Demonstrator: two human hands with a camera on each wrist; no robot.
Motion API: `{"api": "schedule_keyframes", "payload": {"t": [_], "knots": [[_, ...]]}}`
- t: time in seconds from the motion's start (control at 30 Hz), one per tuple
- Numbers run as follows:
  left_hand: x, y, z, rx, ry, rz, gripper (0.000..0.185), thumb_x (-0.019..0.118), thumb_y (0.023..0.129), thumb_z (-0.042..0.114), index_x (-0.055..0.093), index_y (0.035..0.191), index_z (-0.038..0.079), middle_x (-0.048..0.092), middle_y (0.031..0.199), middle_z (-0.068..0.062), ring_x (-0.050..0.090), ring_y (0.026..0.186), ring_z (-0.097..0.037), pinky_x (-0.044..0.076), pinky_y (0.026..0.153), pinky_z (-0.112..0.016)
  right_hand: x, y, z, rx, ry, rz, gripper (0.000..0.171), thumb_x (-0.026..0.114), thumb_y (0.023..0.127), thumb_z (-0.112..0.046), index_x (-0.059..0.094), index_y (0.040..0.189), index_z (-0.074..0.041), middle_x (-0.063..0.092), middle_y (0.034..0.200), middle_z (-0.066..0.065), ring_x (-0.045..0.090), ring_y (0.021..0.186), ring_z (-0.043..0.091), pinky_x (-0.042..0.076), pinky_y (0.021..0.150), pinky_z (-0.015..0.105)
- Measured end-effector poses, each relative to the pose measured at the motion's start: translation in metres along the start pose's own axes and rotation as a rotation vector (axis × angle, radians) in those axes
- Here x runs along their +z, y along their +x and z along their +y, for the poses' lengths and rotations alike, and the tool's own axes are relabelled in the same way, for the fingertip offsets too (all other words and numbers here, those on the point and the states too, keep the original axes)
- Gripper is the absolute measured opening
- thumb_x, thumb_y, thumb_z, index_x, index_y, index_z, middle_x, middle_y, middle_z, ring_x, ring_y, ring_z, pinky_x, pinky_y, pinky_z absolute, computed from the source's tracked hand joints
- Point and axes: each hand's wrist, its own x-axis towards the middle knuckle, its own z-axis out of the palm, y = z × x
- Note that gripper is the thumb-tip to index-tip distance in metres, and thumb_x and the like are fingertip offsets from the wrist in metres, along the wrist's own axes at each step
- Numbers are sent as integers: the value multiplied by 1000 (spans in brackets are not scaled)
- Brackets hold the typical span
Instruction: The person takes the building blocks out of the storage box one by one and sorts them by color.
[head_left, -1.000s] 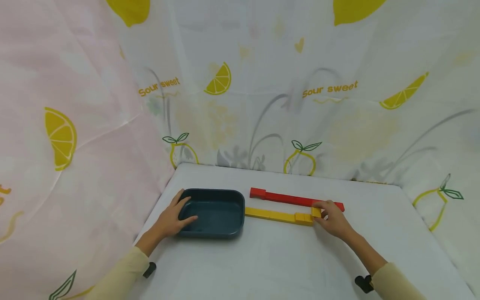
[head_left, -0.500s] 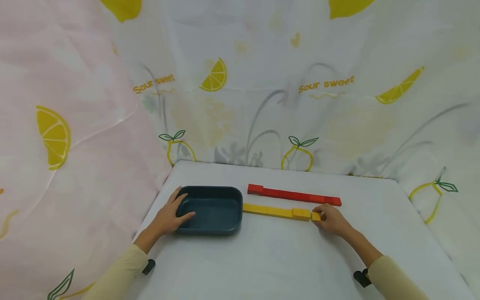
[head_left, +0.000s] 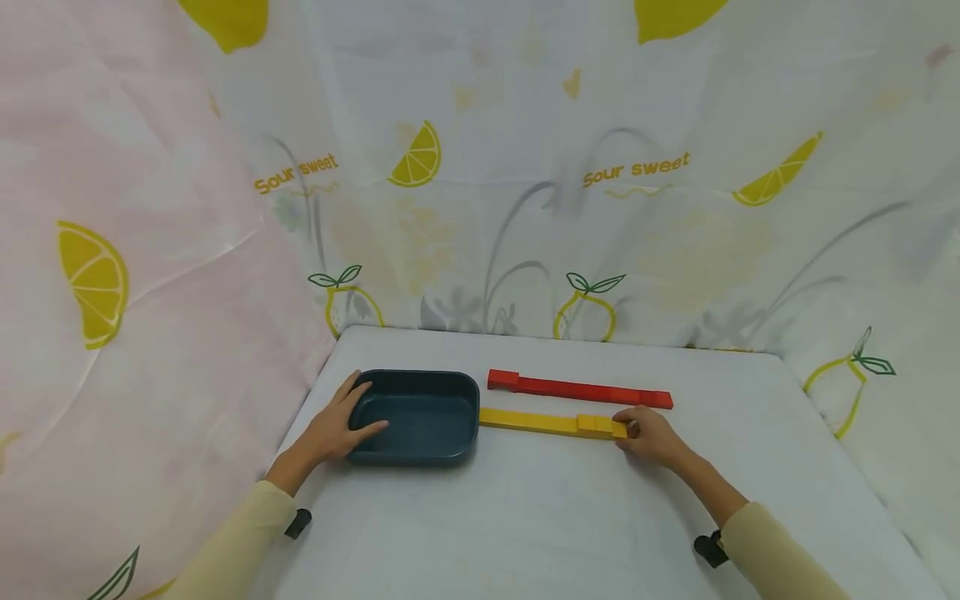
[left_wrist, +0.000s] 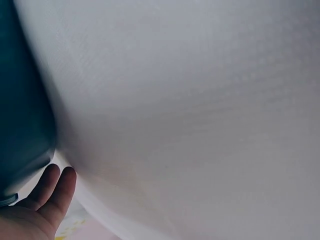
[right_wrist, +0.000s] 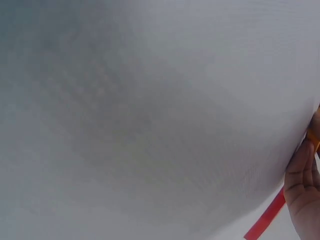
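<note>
A dark blue rectangular tray [head_left: 412, 421] sits on the white-covered table. My left hand [head_left: 333, 427] holds its left side, thumb reaching over the rim inside and some fingers along the outer wall; the left wrist view shows two fingers [left_wrist: 60, 192] beside the tray. A row of yellow blocks [head_left: 536, 422] runs right from the tray, with a raised part near its right end. There my right hand [head_left: 651, 435] pinches a small yellow block [head_left: 619, 430] against the row's end. The right wrist view catches these fingers [right_wrist: 300, 162] only at its edge.
Behind the yellow row lies a row of red blocks [head_left: 577, 391], roughly parallel, raised at its left end. A lemon-printed cloth [head_left: 480, 208] hangs behind the table [head_left: 525, 517] and along its sides.
My right hand has lowered the yellow block from beside the raised part to the table, then slid it left against the row's end. The left hand stays on the tray.
</note>
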Motion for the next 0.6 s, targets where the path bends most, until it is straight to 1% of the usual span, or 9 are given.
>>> {"api": "schedule_keyframes", "payload": {"t": [0.13,0.27,0.33,0.43,0.53,0.6], "knots": [[3,8,0,20,9,9,90,60,90,62,29,155,8,9,166,-17,29,144,-46,33,108,-67,-5,-3,2,12,5,6,41,79,80,-5,65,119,1,63,108,12,57,85,17,58,76,32],[10,7,0,45,28,24,87,58,91,62,32,154,8,12,165,-18,30,143,-49,33,106,-69,-9,-18,4,28,0,8,49,81,79,-8,61,124,-1,61,113,13,57,83,15,57,72,24],[10,5,0,55,34,32,83,56,93,60,33,154,8,12,165,-18,30,142,-51,34,104,-70,-11,-26,4,22,-31,29,49,80,81,-9,61,126,-2,61,115,13,57,81,13,54,68,19],[3,4,0,66,7,54,74,52,97,54,35,153,8,12,165,-21,31,140,-52,33,104,-72,-21,-32,3,-35,-96,105,46,77,84,-11,61,125,-1,61,115,16,59,80,13,53,66,20],[-11,7,1,85,-16,95,65,48,101,45,38,151,6,12,163,-27,33,138,-55,30,104,-74,-39,-35,1,-103,-171,224,44,76,86,-13,60,125,1,58,118,20,62,82,20,57,68,29],[-24,10,2,82,-1,122,62,46,103,43,38,151,6,11,162,-28,31,137,-56,28,103,-76,-53,-37,0,-133,-202,326,50,77,85,-13,57,128,1,54,123,23,63,87,28,58,68,38]]}}
